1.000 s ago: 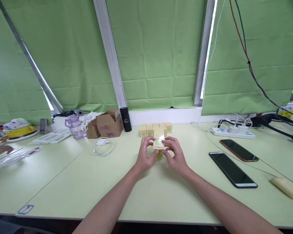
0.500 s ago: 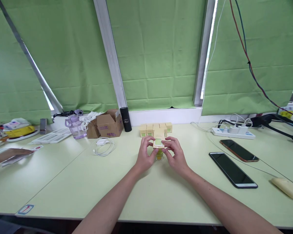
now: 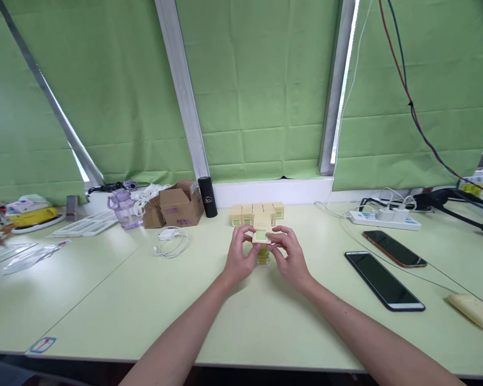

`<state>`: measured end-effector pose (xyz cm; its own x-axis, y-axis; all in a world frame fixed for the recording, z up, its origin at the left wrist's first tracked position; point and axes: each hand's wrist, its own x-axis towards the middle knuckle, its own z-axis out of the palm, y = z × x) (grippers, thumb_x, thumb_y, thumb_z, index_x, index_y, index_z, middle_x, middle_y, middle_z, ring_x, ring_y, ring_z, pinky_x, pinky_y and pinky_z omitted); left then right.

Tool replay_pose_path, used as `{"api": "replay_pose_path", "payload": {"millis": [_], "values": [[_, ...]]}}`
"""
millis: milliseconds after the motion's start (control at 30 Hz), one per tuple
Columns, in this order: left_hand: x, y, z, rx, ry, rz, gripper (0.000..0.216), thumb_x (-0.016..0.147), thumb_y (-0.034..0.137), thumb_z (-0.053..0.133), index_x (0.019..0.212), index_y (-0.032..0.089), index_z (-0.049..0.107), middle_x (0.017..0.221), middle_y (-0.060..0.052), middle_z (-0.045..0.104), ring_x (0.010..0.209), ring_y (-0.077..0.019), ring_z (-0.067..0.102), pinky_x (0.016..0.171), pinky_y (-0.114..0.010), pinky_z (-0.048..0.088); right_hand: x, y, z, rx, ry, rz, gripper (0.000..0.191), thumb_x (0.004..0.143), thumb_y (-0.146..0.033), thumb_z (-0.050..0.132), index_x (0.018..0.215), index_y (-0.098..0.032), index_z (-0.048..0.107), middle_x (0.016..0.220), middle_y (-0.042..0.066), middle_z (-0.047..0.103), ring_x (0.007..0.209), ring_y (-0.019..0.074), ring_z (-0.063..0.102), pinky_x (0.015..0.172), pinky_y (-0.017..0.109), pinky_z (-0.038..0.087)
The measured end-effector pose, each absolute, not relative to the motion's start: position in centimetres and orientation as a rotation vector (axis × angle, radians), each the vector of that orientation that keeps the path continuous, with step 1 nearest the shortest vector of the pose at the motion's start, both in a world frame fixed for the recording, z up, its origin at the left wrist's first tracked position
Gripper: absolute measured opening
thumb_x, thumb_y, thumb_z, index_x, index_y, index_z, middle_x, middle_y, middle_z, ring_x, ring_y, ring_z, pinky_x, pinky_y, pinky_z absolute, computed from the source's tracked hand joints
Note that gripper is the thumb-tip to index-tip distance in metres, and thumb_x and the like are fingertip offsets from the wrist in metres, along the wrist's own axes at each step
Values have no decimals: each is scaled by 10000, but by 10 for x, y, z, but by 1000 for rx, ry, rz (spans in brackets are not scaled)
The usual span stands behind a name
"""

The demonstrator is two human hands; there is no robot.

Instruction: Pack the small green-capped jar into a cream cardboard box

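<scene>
My left hand [image 3: 240, 258] and my right hand [image 3: 292, 259] meet at the middle of the table, fingers closed on the two sides of a small cream cardboard box [image 3: 261, 221]. The box has a pale green window and is tilted. Just beneath its lower end stands a small glass jar [image 3: 263, 258] with yellow-green contents, partly hidden by the box and my thumbs. Whether box and jar touch, I cannot tell. Right behind is a row of several similar cream boxes [image 3: 247, 212].
At the right lie two phones [image 3: 384, 280], a cream mouse-shaped object [image 3: 473, 311] and a power strip [image 3: 386, 220]. To the left are a coiled white charger cable [image 3: 173, 244], an open carton [image 3: 181, 206], a black cylinder [image 3: 207, 197], a purple bottle [image 3: 124, 209] and plastic bags [image 3: 34, 258].
Another person's hand at the far left has drawn back toward the left edge, leaving a clear plastic bag on the table. My own hands and the box have hardly moved.
</scene>
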<state>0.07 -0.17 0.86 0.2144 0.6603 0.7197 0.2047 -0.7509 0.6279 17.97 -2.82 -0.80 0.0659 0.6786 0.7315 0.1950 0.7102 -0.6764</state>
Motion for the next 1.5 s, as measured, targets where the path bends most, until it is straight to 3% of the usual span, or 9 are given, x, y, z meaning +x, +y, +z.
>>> {"api": "replay_pose_path", "payload": {"millis": [200,267,367,567,733,867,1100,1333,1500], "values": [[0,-1,8,2101,808,1558,320,997,336,640,1294,272,541,1314,-95,545,1129,-237,622,1032,-434,528,179,-30,-7,-778,-1521,436,236,1031,-355,606,1233,-295,713,1379,123,525,1169,249,675,931,441,647],[0,-2,9,2102,795,1560,358,993,352,649,1318,266,526,1324,-104,549,1168,-254,621,1054,-450,523,179,-32,-5,-797,-1554,417,275,1023,-344,619,1283,-307,698,1456,128,507,1285,279,631,988,460,627],[-1,-3,10,2093,792,1579,383,999,375,640,1342,259,512,1341,-117,551,1193,-268,624,1066,-465,523,179,-35,-4,-826,-1626,377,334,1020,-303,605,1347,-322,670,1554,119,486,1546,317,404,1087,485,571],[-1,-2,12,2135,835,1642,353,1034,391,583,1347,246,512,1369,-133,555,1269,-278,598,1113,-491,501,178,-36,-8,-800,-1718,344,404,1007,-229,583,1396,-319,652,1679,109,370,1452,299,519,1169,526,505],[-2,0,11,2077,880,1648,407,1028,425,597,1369,236,482,1378,-145,592,1290,-287,603,1130,-497,479,178,-39,-8,-744,-1815,238,542,1012,-181,549,1525,-353,518,1722,83,314,1578,299,364,1240,572,432],[-4,3,10,2044,962,1705,428,1003,446,633,1342,226,493,1321,-140,613,1234,-287,616,1080,-480,497,179,-43,-4,-713,-1898,132,650,992,-137,539,1589,-354,400,1717,72,367,1594,296,322,1248,602,415],[-5,11,10,2019,1173,1762,394,917,442,728,1206,217,582,1162,-95,636,1055,-251,628,930,-412,515,178,-43,-5,-665,-2001,82,750,948,-23,473,1611,-353,354,1668,32,473,1538,273,365,1213,592,458],[-16,32,-2,1716,1250,1743,465,878,447,735,1242,191,602,1167,-104,681,1048,-241,644,911,-392,483,183,-29,-16,-953,-1914,24,532,925,-103,574,1433,-257,553,1488,111,615,1393,333,491,1123,595,510],[-20,46,-17,1642,1292,1646,432,819,380,752,1178,184,614,1153,-97,700,964,-215,660,898,-385,488,186,-19,-27,-1209,-1924,157,546,901,-167,654,1437,-239,581,1344,126,715,1328,368,546,1036,552,534]]}}
